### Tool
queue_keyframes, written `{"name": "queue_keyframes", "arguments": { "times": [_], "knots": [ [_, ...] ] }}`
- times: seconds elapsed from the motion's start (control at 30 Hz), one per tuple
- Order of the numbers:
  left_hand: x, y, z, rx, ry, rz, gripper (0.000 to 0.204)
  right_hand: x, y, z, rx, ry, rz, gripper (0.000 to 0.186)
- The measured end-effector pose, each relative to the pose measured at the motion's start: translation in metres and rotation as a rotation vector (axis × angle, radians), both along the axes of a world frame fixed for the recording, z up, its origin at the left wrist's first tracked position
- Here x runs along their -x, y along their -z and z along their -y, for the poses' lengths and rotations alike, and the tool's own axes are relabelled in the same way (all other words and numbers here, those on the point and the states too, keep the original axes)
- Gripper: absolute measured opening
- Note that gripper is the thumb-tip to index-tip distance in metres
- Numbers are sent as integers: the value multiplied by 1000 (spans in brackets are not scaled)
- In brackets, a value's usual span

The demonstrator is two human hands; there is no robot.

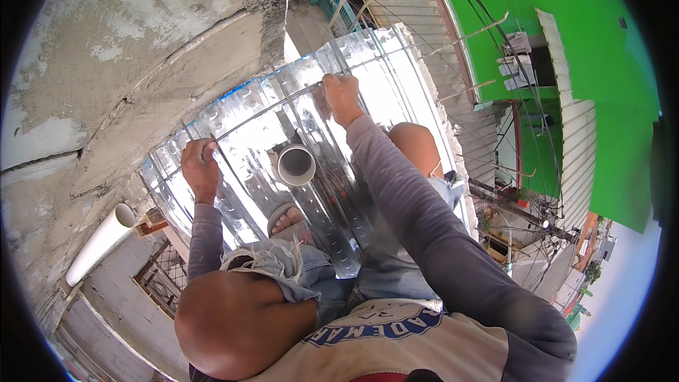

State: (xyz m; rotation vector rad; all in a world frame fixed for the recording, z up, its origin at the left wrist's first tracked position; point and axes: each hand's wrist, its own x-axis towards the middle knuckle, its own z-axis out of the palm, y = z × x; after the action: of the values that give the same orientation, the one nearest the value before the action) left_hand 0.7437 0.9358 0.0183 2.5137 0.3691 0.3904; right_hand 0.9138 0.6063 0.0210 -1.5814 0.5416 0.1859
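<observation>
A grid of thin steel rods (258,114) lies over shiny corrugated metal sheeting (247,131). My left hand (200,168) is closed on a long crosswise rod at the left side of the sheeting. Farther ahead and to the right, my right hand (342,97) is closed on what looks like the same rod, near where lengthwise rods cross it. The fingers of both hands are partly hidden behind their backs. Between the hands, an open round pipe end (296,165) stands up through the grid.
My sandaled foot (286,220) rests on the sheeting beside the pipe. A rough concrete wall (163,64) borders the left, with a white pipe (102,240) below it. Bent rod ends (488,26) stick out past the right edge, near overhead cables (541,120) and a green building (601,99).
</observation>
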Motion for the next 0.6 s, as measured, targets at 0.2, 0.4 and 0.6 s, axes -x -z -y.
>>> {"name": "queue_keyframes", "arguments": {
  "times": [0.2, 0.4, 0.6],
  "knots": [
    [-8, -2, -1, -3, 6, 23, 6, -12, 12, 2, -22, -4, 0, 31],
    [-14, 0, -8, -27, 22, 24, 7, -15, 23, -2, 79, -12, 69, 26],
    [-16, 1, -20, -4, 6, 13, 6, -8, -7, -11, -95, -22, -57, 26]
  ]
}}
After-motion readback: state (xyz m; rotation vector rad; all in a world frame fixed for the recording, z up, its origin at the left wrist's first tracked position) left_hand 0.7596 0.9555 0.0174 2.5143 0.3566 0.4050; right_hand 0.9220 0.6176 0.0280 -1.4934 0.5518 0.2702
